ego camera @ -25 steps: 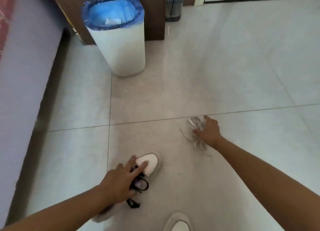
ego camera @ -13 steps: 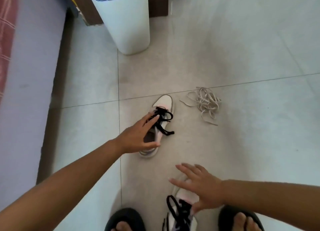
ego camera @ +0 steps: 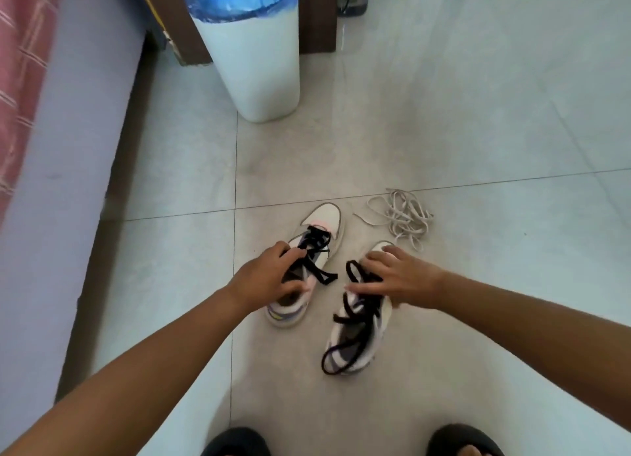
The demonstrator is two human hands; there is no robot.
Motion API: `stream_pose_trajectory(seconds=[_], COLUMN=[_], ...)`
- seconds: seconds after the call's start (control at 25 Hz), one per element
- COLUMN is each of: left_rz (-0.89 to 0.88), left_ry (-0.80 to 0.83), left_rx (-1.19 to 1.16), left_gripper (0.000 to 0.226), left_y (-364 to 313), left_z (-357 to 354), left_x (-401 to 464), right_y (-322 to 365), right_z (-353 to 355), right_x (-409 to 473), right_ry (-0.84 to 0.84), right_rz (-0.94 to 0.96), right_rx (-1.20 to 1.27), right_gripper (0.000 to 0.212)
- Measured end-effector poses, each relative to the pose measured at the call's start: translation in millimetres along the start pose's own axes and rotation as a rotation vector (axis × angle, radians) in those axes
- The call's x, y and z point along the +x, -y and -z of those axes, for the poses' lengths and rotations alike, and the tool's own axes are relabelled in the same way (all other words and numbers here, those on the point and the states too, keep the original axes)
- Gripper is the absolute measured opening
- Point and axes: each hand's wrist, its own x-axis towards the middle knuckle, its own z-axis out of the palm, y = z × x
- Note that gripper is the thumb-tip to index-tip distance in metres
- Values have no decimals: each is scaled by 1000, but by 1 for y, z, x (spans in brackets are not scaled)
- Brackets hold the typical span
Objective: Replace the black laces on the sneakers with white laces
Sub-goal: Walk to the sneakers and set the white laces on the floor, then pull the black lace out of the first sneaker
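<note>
The two sneakers are standing side by side on the tiled floor, both still carrying black laces. The left hand point(ego camera: 264, 279) is gripping the left sneaker point(ego camera: 307, 261) at its collar, with the thumb curled around the opening. The right hand point(ego camera: 397, 278) is lying flat, with straight fingers, over the right sneaker point(ego camera: 358, 332), near its toe. The white laces point(ego camera: 401, 216) are waiting in a loose heap just beyond the right sneaker.

The sneakers are looking light and soft in the upper, so holding at the collar or the sole is giving good control. The black laces point(ego camera: 317, 254) are thin and limp, so I judge that pinching a free end is the best way to draw them out.

The eyelets are blurred, and the right hand is hiding most of the right sneaker's front, so how the laces are threaded there is not visible
</note>
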Motion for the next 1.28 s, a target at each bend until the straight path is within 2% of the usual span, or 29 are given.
stream_pose_trajectory(seconds=[0.04,0.12,0.2,0.24,0.28,0.32,0.36,0.4,0.48,0.56,0.64,0.72,0.8,0.88,0.96,1.0,1.08,1.2,1.28], left_rz=[25,178,415,501,544,549,532,507,447,428,421,407,413,430,335,245,140,233,298], left_ry=[-15,-101,-220,-257,-268,-271,-265,-247,-202,-186,-196,-221,-154,19,64,26,-19,13,7], left_rx=[-5,-30,-119,-167,-209,-254,-303,-347,-389,-447,-563,-615,-517,-158,150,166,30,-233,-246], left_gripper=[62,52,42,39,39,41,45,49,54,58,65,71,77,79,63,49,31,31,34], left_y=[0,3,19,27,33,36,34,35,42,55,63,64,63,59,44,32,13,-4,-11], left_z=[0,5,12,15,15,14,13,12,16,25,29,28,35,49,65,71,77,67,46], left_x=[2,5,6,5,4,4,6,8,9,11,13,12,13,19,24,25,32,44,46], right_y=[-14,-17,0,8,17,23,26,27,24,8,-4,-6,-12,-17,-26,-29,-35,-46,-50], right_z=[3,13,18,21,26,29,28,31,36,52,73,86,89,90,85,83,82,77,73], right_x=[9,32,58,70,78,85,92,100,112,125,133,135,135,133,131,129,124,113,106], right_ry=[-107,-274,-392,-361,-262,-161,-130,-82,56,193,262,272,223,126,20,-6,-40,-25,-38], right_rz=[-88,-333,-641,-795,-866,-861,-806,-757,-690,-694,-671,-655,-659,-663,-682,-667,-631,-520,-476], right_rx=[-30,41,350,586,869,1110,1207,1197,954,653,501,452,489,594,723,767,864,919,929], right_gripper=[83,85,79,65,56,60,71,80,83,66,41,34,36,38,38,36,26,17,18])
